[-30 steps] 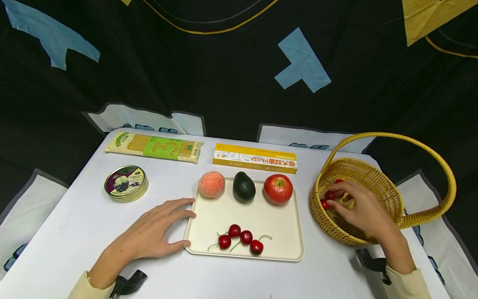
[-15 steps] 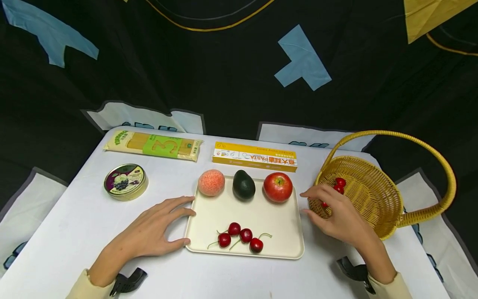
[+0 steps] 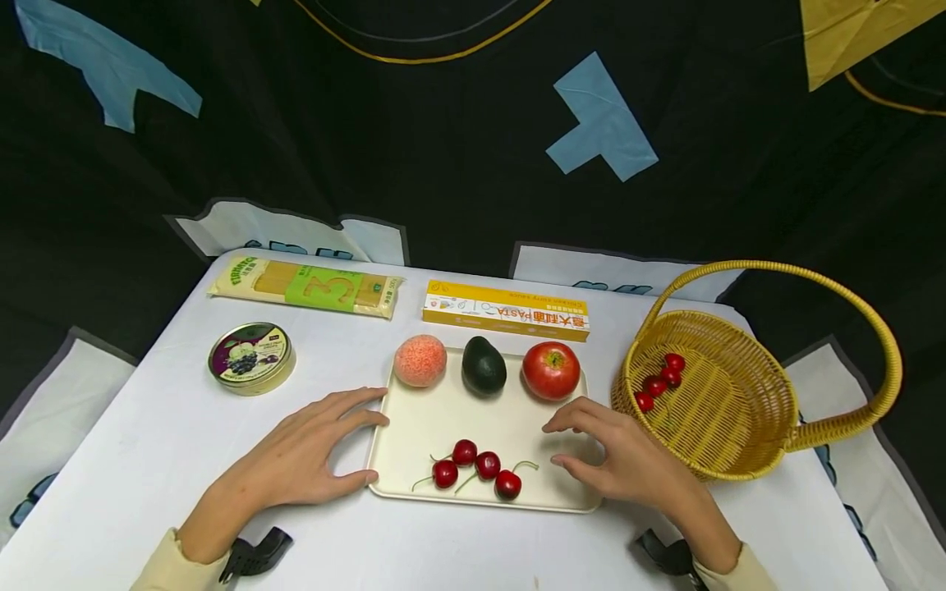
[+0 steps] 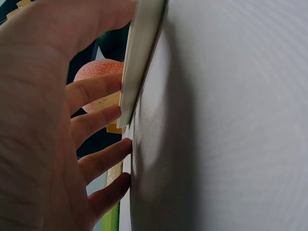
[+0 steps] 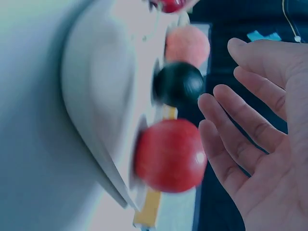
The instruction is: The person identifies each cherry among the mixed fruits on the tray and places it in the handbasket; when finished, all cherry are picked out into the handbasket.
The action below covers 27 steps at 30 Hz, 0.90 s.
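Note:
My left hand (image 3: 306, 460) is spread at the left edge of a cream tray (image 3: 414, 423), thumb and fingertips right at its rim. In the left wrist view its fingers (image 4: 96, 122) are apart and grip nothing. My right hand (image 3: 617, 455) hovers over the tray's right side, fingers loosely bent with nothing between them. Left of it on the tray lie several dark red cherries (image 3: 488, 466) with green stems. Along the tray's far side sit a peach (image 3: 420, 361), an avocado (image 3: 484, 367) and a red apple (image 3: 550, 372), the apple large in the right wrist view.
A yellow wicker basket (image 3: 772, 402) with a tall handle stands right of the tray, several cherries (image 3: 654, 386) inside it. Behind the tray lie a pasta box (image 3: 506, 312) and a spaghetti pack (image 3: 306, 287). A round tin (image 3: 251, 359) stands at the left.
My right hand has come out of the basket and moved left over the tray, leaving the cherries there in view. The left hand has stayed at the tray's edge.

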{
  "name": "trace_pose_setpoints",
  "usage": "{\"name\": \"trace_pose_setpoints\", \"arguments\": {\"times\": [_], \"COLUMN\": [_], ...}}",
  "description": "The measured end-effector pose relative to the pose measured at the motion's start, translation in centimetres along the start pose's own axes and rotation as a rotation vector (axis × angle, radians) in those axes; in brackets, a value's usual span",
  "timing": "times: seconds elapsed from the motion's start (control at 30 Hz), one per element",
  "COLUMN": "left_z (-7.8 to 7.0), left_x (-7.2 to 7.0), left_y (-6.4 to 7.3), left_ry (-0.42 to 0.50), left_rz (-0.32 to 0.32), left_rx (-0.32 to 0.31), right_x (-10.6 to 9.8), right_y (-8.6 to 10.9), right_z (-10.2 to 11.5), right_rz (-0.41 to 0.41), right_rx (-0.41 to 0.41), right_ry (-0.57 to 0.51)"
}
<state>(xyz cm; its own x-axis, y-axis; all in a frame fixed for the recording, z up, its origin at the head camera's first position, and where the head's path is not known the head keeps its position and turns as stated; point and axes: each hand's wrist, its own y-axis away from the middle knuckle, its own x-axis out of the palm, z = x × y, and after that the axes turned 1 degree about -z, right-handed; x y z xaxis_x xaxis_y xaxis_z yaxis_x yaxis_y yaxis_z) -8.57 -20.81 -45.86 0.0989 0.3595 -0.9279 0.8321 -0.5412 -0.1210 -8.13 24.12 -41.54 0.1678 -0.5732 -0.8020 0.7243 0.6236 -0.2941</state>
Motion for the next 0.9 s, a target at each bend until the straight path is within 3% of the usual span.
{"name": "trace_pose_setpoints", "arguments": {"times": [0.27, 0.57, 0.9], "left_z": [0.0, -0.1, -0.1], "left_x": [0.0, 0.0, 0.1], "left_y": [0.1, -0.1, -0.1], "left_ry": [-0.014, -0.029, -0.023], "left_rz": [0.000, 0.000, 0.004], "left_rx": [-0.003, -0.003, -0.005], "right_x": [2.0, 3.8, 4.7], "right_y": [-0.2, -0.2, -0.2], "right_z": [0.8, 1.4, 1.6], "right_rz": [0.134, 0.168, 0.230], "right_rx": [-0.022, -0.073, -0.032], "right_ry": [-0.063, -0.058, -0.034]}}
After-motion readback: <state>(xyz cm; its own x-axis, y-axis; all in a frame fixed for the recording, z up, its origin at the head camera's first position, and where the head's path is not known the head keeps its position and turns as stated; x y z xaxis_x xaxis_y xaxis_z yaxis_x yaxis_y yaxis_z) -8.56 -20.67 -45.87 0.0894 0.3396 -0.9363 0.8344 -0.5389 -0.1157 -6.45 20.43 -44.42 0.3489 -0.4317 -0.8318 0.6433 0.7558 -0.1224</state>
